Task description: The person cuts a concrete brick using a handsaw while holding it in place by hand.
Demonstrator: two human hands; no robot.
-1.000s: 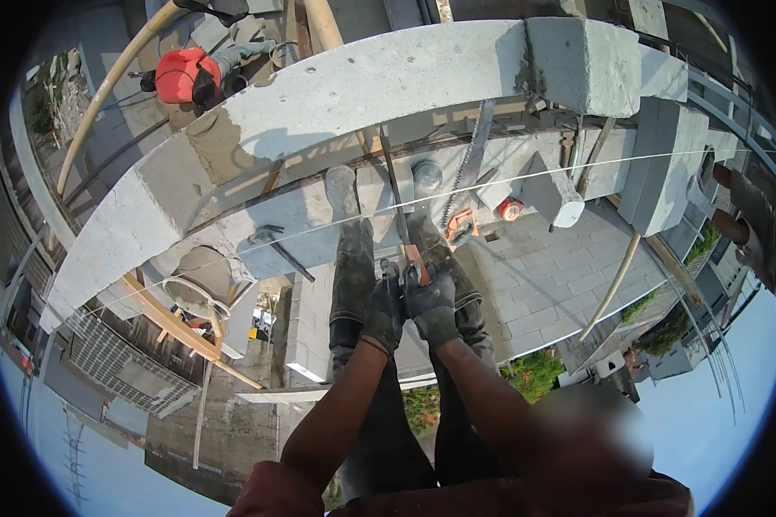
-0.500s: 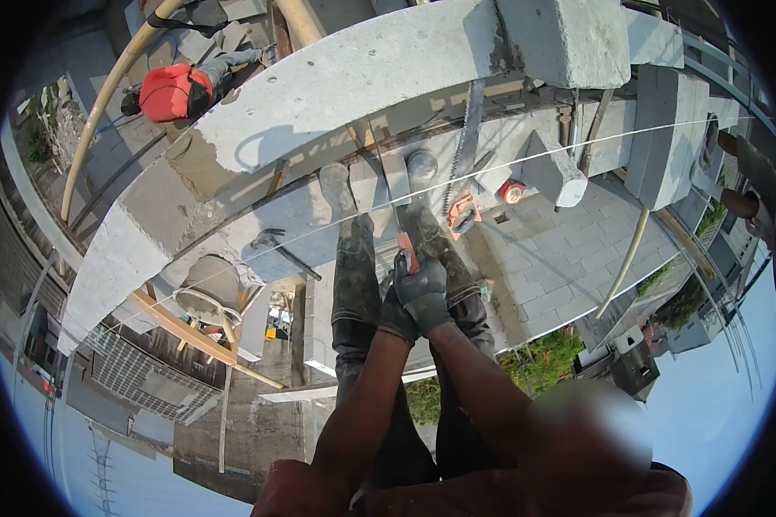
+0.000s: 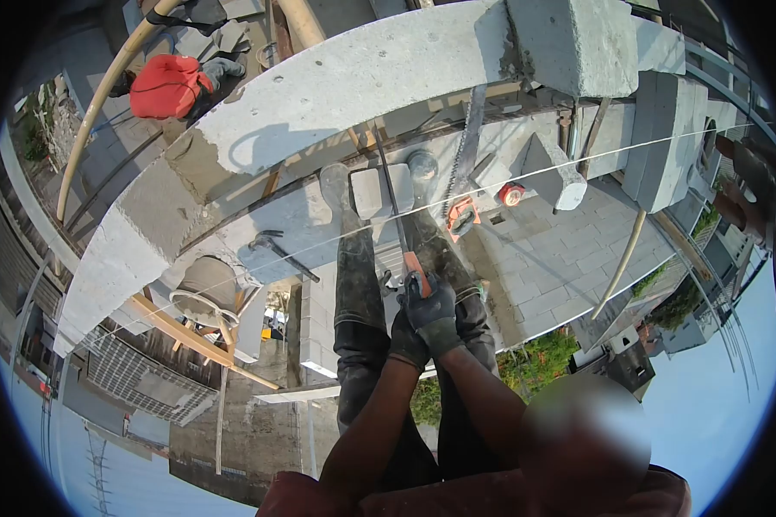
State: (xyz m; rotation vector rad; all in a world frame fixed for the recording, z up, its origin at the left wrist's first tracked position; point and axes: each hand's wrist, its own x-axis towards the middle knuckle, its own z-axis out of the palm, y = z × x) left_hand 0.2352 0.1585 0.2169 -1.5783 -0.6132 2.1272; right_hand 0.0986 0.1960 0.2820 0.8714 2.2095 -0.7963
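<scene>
My right hand (image 3: 433, 312), in a dark work glove, is wrapped round the orange handle of a hand saw (image 3: 417, 271). My left hand (image 3: 409, 339), also gloved, is closed against the handle's near end and the right hand. The saw's long narrow blade, seen almost edge-on, runs away between my boots and across a pale grey block (image 3: 370, 193). The boots stand on either side of this block. To the right lies another saw (image 3: 466, 155), with coarse teeth and an orange handle. A hammer (image 3: 284, 252) rests left of my legs.
A curved concrete beam (image 3: 345, 73) arches ahead. A taut string (image 3: 509, 183) crosses over the work area. A red tape measure (image 3: 511, 194) lies right of the second saw, and a bucket (image 3: 207, 283) stands left. A person in red (image 3: 165, 86) bends beyond the beam.
Both hands and the saw handle have drawn back toward me and slightly right, exposing more blade above the block. The person in red has shifted posture.
</scene>
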